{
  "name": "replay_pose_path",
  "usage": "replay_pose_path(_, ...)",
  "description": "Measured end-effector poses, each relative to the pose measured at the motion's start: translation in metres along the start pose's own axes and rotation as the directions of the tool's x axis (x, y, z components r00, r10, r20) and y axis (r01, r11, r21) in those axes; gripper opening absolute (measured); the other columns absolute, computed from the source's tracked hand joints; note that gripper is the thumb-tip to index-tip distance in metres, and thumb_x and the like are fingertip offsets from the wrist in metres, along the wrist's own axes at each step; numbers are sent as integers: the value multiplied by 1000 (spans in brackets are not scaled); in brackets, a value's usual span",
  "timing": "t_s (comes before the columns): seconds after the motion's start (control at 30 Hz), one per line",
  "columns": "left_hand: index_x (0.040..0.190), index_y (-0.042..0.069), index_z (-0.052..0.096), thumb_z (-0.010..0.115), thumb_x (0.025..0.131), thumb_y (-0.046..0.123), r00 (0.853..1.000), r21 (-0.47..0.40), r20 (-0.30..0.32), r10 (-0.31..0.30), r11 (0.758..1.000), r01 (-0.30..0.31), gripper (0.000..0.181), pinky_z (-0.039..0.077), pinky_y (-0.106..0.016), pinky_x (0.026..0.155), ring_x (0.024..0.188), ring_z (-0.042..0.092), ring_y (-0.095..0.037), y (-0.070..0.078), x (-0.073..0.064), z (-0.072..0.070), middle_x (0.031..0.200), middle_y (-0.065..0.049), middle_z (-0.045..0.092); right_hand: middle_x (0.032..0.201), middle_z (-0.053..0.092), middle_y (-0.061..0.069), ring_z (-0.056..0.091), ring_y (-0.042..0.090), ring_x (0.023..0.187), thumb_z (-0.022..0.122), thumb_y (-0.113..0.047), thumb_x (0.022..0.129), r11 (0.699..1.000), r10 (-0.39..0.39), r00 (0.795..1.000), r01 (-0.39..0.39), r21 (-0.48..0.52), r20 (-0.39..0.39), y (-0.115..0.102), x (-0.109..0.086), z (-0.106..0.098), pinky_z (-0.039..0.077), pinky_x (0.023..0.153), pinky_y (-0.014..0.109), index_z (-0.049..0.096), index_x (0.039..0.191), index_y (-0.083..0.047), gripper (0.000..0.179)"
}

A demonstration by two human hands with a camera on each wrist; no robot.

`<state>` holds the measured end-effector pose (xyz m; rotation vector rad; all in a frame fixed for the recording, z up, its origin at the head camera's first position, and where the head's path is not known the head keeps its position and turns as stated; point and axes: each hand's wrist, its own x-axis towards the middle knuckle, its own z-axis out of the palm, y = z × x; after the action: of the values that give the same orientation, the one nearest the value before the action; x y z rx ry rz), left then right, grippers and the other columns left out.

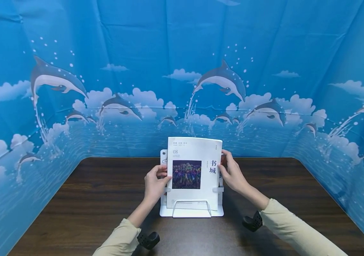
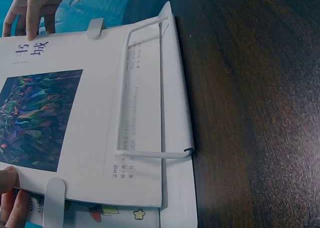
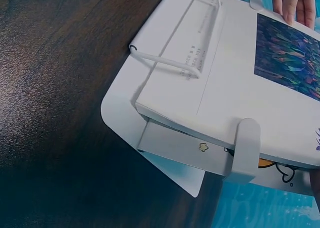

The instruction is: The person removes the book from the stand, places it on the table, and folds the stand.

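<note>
A white magazine with a dark, colourful picture on its cover leans upright on a white book stand. My left hand pinches its left edge, thumb on the cover and fingers behind. On the opposite edge, my right hand holds it with the thumb at the front; its other fingers are partly hidden. Two white clips, one at the left and one at the right, overlap the cover's sides. Across the lower cover stands a white wire holder. The right wrist view barely shows my right hand.
The stand is on a dark wooden table. Behind it hangs a blue curtain printed with dolphins. Cartoon drawings show on the stand's back plate. A black strap device is on the left wrist, another on the right.
</note>
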<state>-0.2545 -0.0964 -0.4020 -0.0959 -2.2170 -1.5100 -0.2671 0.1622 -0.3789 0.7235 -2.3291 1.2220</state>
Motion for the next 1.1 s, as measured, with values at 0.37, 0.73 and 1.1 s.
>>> replay_pose_path(0.37, 97, -3, 64, 72, 67, -10, 1000, -49, -23, 2, 999, -3, 32, 54, -30, 65, 76, 63, -24, 3, 6, -3, 92, -16, 66, 101, 52, 16, 54, 23, 83, 46, 8, 89, 998, -42, 999, 42, -42, 10, -3, 6, -4, 50, 63, 34, 27, 132, 3, 48)
replay_pose_path(0.73, 99, -3, 64, 72, 68, -9, 1000, -99, -2, 2, 995, -2, 32, 54, -26, 66, 79, 62, -24, 8, 16, -6, 95, -16, 65, 100, 49, 24, 53, 34, 83, 43, 12, 89, 998, -63, 998, 63, -6, 26, -32, 14, -15, 48, 63, 37, 25, 130, 10, 46)
replay_pose_path(1.1, 99, -3, 64, 71, 69, -10, 998, -147, -13, 58, 987, -59, 31, 50, -16, 64, 79, 60, -25, 25, 26, -11, 93, -17, 65, 101, 48, 26, 52, 34, 85, 43, 14, 87, 997, -68, 997, 68, 18, -38, -53, 22, -25, 47, 63, 37, 27, 130, 12, 45)
